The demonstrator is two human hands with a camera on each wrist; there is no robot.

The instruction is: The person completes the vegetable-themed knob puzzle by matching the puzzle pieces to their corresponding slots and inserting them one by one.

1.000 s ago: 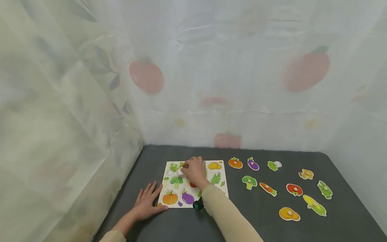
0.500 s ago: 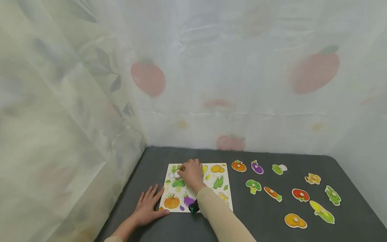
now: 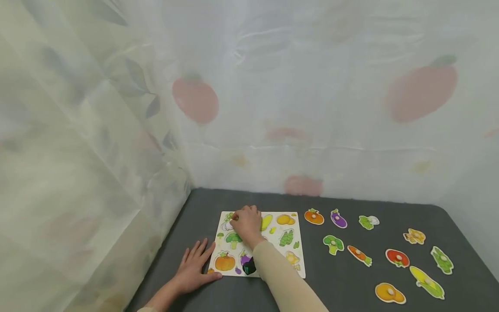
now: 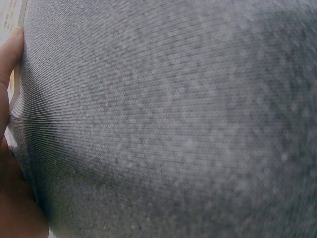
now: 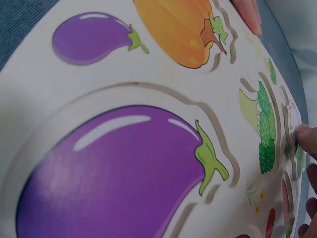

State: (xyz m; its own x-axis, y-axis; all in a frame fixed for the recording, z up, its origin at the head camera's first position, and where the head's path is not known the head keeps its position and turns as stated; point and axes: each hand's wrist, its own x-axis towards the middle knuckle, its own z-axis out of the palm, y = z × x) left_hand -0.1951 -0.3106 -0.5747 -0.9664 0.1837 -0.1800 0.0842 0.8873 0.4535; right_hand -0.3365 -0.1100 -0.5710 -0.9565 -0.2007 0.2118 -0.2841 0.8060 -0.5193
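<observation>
— While the left hand (image 3: 193, 269) lies flat and open on the dark surface (image 3: 351, 294) against the puzzle board (image 3: 290, 268), what changed?

— Little: the right hand (image 3: 245, 224) has stayed curled over the board's top-left cutout, apparently pinching a piece; I cannot tell which. So seating it still seems unfinished.

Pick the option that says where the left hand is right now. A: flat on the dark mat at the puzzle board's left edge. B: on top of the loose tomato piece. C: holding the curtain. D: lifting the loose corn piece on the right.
A: in the head view the left hand lies flat with fingers spread on the dark mat, its thumb against the left edge of the puzzle board.
</observation>
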